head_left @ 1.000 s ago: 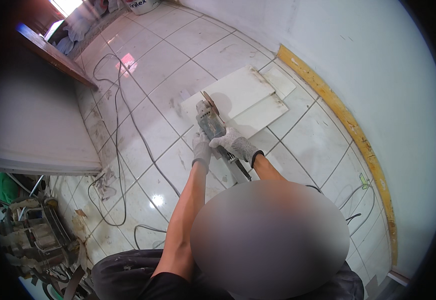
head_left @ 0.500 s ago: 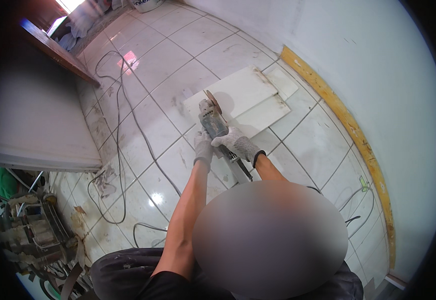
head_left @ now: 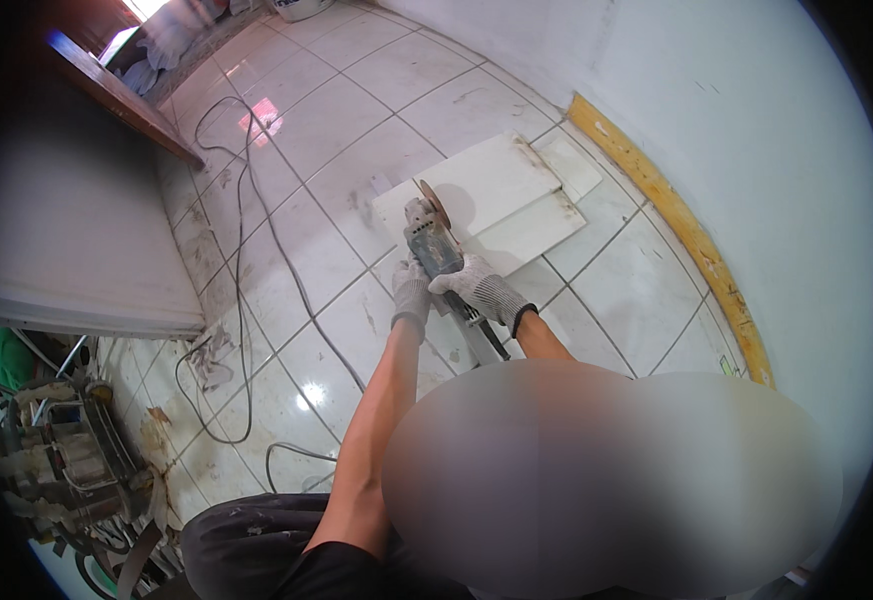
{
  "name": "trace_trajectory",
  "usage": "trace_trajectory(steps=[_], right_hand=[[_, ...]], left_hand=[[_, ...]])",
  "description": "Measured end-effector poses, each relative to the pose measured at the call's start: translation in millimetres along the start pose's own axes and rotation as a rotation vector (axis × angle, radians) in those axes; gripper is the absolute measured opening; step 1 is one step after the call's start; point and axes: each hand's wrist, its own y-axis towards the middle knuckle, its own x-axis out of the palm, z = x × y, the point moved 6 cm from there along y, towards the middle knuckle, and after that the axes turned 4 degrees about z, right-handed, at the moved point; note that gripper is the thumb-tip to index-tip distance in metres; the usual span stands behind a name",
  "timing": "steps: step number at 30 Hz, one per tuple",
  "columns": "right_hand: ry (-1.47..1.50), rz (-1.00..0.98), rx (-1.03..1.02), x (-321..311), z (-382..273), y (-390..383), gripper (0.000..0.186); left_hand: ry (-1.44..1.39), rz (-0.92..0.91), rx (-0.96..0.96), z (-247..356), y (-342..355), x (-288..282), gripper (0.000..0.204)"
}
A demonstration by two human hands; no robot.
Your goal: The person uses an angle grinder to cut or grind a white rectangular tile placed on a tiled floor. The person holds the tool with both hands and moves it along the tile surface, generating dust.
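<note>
Holding angle grinder (head_left: 433,248) | body between gloved fingers (head_left: 447,283) | disc (head_left: 435,203) beyond them

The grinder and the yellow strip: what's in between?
In the head view, white boards and some bare floor lie between the grinder and yellow strip.

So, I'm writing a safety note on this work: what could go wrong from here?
The grinder could kick if its disc catches; the left hand and right hand are both close behind it.
The overlapping white tiles might slip, since no clamp shows on them.
The cord looping across the floor could snag a foot.
</note>
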Motion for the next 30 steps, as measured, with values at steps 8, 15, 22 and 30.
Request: trace_trajectory(steps=[8, 15, 22, 30], right_hand=[[0.002, -0.016, 0.031, -7.1, 10.1, -5.2, 0.05], [0.023, -0.031, 0.011, 3.0, 4.5, 0.0, 0.04], [0.033, -0.004, 0.023, -0.4, 15.6, 6.9, 0.044], [0.006, 0.002, 0.049, -2.8, 14.0, 6.2, 0.057]], left_hand=[[0.112, -0.017, -0.04, 21.0, -28.8, 8.3, 0.051], [0.068, -0.01, 0.007, -0.5, 1.2, 0.8, 0.054], [0.071, -0.015, -0.015, -2.0, -0.9, 6.5, 0.06], [0.032, -0.012, -0.018, 1.0, -5.2, 10.3, 0.058]])
